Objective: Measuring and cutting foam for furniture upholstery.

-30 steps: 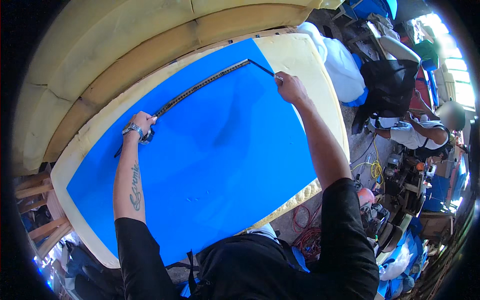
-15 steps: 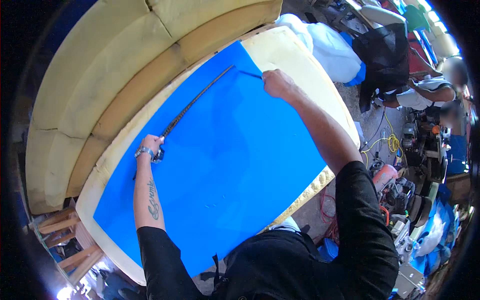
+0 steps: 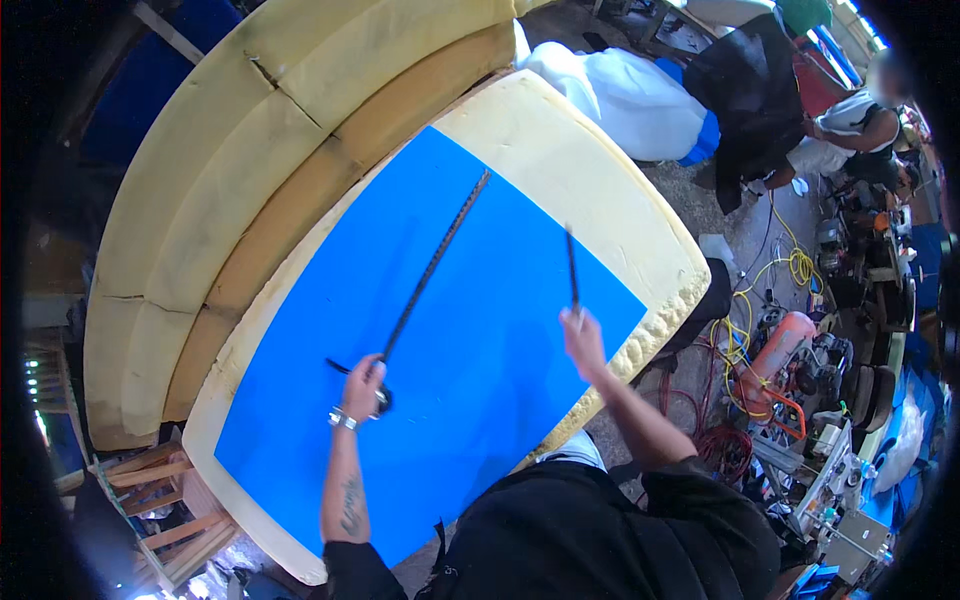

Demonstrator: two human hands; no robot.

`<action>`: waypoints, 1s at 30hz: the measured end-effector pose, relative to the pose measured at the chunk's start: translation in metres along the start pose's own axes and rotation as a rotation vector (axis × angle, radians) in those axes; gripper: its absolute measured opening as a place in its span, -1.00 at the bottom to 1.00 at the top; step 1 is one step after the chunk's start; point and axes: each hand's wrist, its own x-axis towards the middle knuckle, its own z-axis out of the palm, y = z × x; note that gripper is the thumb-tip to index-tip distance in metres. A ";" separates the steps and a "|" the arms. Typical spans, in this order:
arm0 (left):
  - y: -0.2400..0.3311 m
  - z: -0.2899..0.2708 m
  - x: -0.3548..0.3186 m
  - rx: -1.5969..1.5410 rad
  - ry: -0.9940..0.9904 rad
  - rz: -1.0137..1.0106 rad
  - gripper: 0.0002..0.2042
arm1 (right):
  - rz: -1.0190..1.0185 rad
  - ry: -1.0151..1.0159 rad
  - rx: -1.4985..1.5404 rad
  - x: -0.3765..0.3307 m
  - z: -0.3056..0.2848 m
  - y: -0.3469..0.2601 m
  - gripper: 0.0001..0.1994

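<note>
My left hand [image 3: 362,388] is closed around a tape measure [image 3: 382,402], with a watch on the wrist. Its long blade [image 3: 432,262] reaches away over a bright blue sheet [image 3: 480,300], and the far end lies near the sheet's far right edge. Between the closed fingers of my right hand [image 3: 584,345] is a thin dark stick [image 3: 572,262] pointing away from me; its exact kind does not show. That hand is over the right part of the sheet, apart from the tape. The sheet lies flat on a pale yellow foam slab [image 3: 560,150].
A curved, foam-padded backrest [image 3: 200,200] rises along the far left side. Wooden slats [image 3: 160,500] stand at lower left. White wrapped bundles [image 3: 640,105] lie at the back right, near another person [image 3: 860,130]. Yellow hose [image 3: 740,340], an orange tank [image 3: 785,350] and tools crowd the right floor.
My right hand has come back toward me from the sheet's far edge. My left hand and the tape have shifted right and nearer, and the view has moved.
</note>
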 end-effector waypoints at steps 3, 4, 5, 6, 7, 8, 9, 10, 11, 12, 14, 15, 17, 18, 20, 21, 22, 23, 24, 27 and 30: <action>0.016 0.089 -0.039 -0.120 0.019 0.050 -0.59 | 0.206 -0.293 0.048 -0.083 0.018 0.053 -0.70; 0.023 0.116 -0.047 -0.138 0.027 0.023 -0.53 | 0.207 -0.364 0.073 -0.105 0.023 0.062 -0.70; 0.030 0.140 -0.054 -0.113 0.043 0.046 -0.48 | 0.209 -0.400 0.098 -0.119 0.027 0.068 -0.74; 0.037 0.162 -0.060 -0.093 0.043 0.037 -0.44 | 0.217 -0.444 0.112 -0.129 0.029 0.070 -0.76; 0.044 0.180 -0.068 -0.102 0.058 0.023 -0.44 | 0.211 -0.460 0.097 -0.136 0.028 0.070 -0.76; 0.051 0.195 -0.074 -0.154 0.058 0.024 -0.38 | 0.200 -0.468 0.198 -0.141 0.025 0.068 -0.77; 0.056 0.205 -0.079 -0.225 0.063 0.051 -0.33 | 0.153 -0.485 0.304 -0.144 0.019 0.065 -0.78; 0.059 0.212 -0.085 -0.210 0.152 -0.017 -0.25 | 0.243 -0.467 0.313 -0.146 0.013 0.062 -0.77; 0.061 0.219 -0.092 -0.225 0.180 -0.030 -0.25 | 0.265 -0.506 0.302 -0.148 0.007 0.060 -0.77; 0.061 0.224 -0.101 -0.301 0.256 -0.035 -0.24 | 0.193 -0.513 0.307 -0.152 0.002 0.059 -0.76; 0.057 0.230 -0.116 -0.360 0.333 -0.091 -0.22 | 0.130 -0.551 0.302 -0.158 -0.003 0.058 -0.75; 0.054 0.231 -0.121 -0.385 0.384 -0.072 -0.22 | 0.162 -0.563 0.288 -0.162 -0.004 0.059 -0.74; 0.044 0.232 -0.130 -0.183 0.421 -0.095 -0.22 | 0.229 -0.598 0.267 -0.167 -0.003 0.063 -0.74; 0.039 0.231 -0.132 -0.224 0.474 -0.138 -0.21 | 0.274 -0.638 0.242 -0.168 -0.002 0.065 -0.73; 0.028 0.228 -0.138 -0.403 0.418 -0.315 -0.24 | 0.284 -0.728 0.184 -0.169 0.000 0.068 -0.72; 0.023 0.226 -0.143 -0.557 0.330 -0.427 -0.27 | 0.275 -0.773 0.179 -0.169 0.001 0.069 -0.72; 0.018 0.224 -0.149 -0.517 0.289 -0.517 -0.36 | 0.290 -0.826 0.088 -0.167 0.001 0.070 -0.76; 0.015 0.221 -0.156 -0.537 0.348 -0.495 -0.36 | 0.288 -0.875 0.071 -0.166 0.002 0.070 -0.76; 0.012 0.218 -0.164 -0.659 0.235 -0.442 -0.45 | 0.253 -0.870 0.025 -0.165 0.003 0.070 -0.75; 0.003 0.208 -0.185 -0.663 0.065 -0.303 -0.61 | 0.106 -0.923 -0.109 -0.164 0.003 0.069 -0.80; -0.002 0.204 -0.196 -0.621 -0.162 -0.203 -0.52 | 0.086 -1.003 0.008 -0.164 0.009 0.070 -0.77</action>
